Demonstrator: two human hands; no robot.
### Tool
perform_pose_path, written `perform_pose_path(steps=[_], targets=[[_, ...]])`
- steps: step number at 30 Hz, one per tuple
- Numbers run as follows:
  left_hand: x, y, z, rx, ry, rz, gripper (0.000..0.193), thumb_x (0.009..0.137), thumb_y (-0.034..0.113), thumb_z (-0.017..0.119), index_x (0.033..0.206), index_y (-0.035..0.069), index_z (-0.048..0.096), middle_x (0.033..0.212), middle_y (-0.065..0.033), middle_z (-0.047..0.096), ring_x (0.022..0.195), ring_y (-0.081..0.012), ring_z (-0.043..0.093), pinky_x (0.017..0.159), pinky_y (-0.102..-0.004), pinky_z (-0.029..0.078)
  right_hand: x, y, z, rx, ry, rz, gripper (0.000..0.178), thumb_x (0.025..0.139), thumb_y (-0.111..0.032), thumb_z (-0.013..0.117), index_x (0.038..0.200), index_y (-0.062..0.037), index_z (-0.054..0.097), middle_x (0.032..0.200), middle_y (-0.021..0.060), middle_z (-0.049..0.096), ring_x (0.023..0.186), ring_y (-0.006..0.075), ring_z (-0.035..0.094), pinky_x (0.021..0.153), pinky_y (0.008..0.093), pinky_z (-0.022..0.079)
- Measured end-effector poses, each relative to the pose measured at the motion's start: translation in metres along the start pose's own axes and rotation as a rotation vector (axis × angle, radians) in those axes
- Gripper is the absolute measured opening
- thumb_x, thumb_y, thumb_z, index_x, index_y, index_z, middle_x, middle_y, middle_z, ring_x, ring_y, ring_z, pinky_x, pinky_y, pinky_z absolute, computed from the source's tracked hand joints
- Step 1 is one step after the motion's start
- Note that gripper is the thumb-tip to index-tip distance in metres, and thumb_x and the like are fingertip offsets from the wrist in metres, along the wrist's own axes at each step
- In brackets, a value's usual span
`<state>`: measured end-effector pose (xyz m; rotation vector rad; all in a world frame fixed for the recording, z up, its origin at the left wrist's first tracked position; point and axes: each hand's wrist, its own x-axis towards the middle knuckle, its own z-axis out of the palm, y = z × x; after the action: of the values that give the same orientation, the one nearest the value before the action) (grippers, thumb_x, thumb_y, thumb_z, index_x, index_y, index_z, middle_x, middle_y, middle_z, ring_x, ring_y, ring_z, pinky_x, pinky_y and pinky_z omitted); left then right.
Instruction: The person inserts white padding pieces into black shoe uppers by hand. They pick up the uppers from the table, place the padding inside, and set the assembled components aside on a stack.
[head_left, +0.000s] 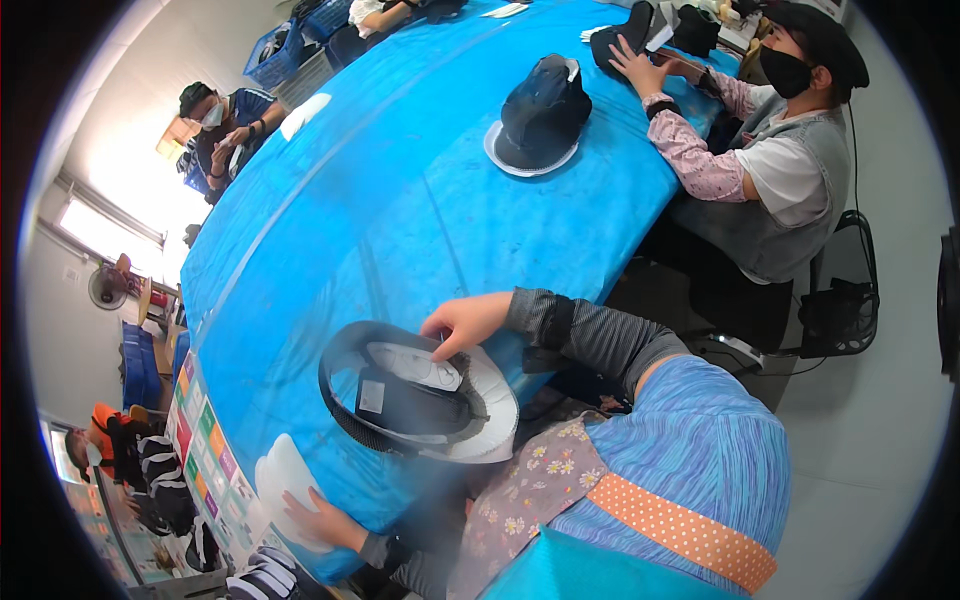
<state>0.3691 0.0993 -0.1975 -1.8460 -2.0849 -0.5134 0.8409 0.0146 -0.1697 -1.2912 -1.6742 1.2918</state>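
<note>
A dark cap [415,405] lies upside down on the blue-covered table in front of me, showing its inside, a pale label and white lining pieces. My right hand [468,325] reaches into it from the far right, thumb and fingers pinched on the cap's inner edge by a white oval piece [418,366]. Nearer the table's left edge, my left hand [325,522] rests with fingers stretched over several white curved sheets [283,475]. Part of those fingers blends with the white sheets.
Another dark cap with a white-edged brim [545,115] stands farther off on the table [330,210]. At right, a co-worker [770,150] handles a dark cap [625,45]. A second person [225,130] sits at the far left. Stacked caps [265,578] lie at lower left.
</note>
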Motion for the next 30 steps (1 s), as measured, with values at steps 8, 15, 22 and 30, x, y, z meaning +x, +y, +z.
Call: perform_pose_path(steps=[8,15,22,30], targets=[[-0.001,-0.01,0.009,-0.117,0.321,0.103,0.043,0.102,0.027,0.055,0.141,0.008,0.051,0.131,-0.0095,0.062,0.127,-0.0294,0.053,0.117,-0.0498,0.022,0.009,-0.001,0.001,0.03,-0.036,-0.036,0.043,0.092,-0.031,0.07,0.118,0.0026,0.066,0.101,0.009,0.072,0.089,0.0143,0.064,0.081,0.0305,0.051],[-0.011,-0.027,0.033,-0.451,0.722,0.12,0.019,0.099,0.014,0.064,0.106,-0.003,0.062,0.104,-0.0154,0.069,0.093,-0.0269,0.069,0.083,-0.0354,0.057,-0.003,-0.004,-0.007,-0.079,0.002,0.02,0.043,0.092,-0.032,0.07,0.117,0.0028,0.065,0.1,0.0101,0.072,0.09,0.0152,0.064,0.082,0.0309,0.052],[-0.027,-0.003,0.013,-0.75,0.652,-0.093,0.025,0.101,0.021,0.06,0.105,-0.003,0.064,0.091,-0.02,0.067,0.078,-0.0289,0.064,0.074,-0.0376,0.053,0.01,0.018,0.002,-0.112,0.053,-0.002,0.055,0.089,-0.043,0.071,0.122,0.0004,0.064,0.112,0.0164,0.07,0.102,0.0256,0.065,0.087,0.0389,0.051],[-0.021,0.008,0.009,-0.776,0.6,-0.149,0.027,0.105,0.017,0.051,0.098,-0.007,0.063,0.088,-0.0224,0.064,0.077,-0.0325,0.06,0.073,-0.042,0.049,0.007,0.011,-0.001,-0.1,-0.011,0.146,0.062,0.091,-0.047,0.067,0.13,0.0002,0.059,0.126,0.0184,0.065,0.114,0.0307,0.062,0.098,0.0398,0.049]])
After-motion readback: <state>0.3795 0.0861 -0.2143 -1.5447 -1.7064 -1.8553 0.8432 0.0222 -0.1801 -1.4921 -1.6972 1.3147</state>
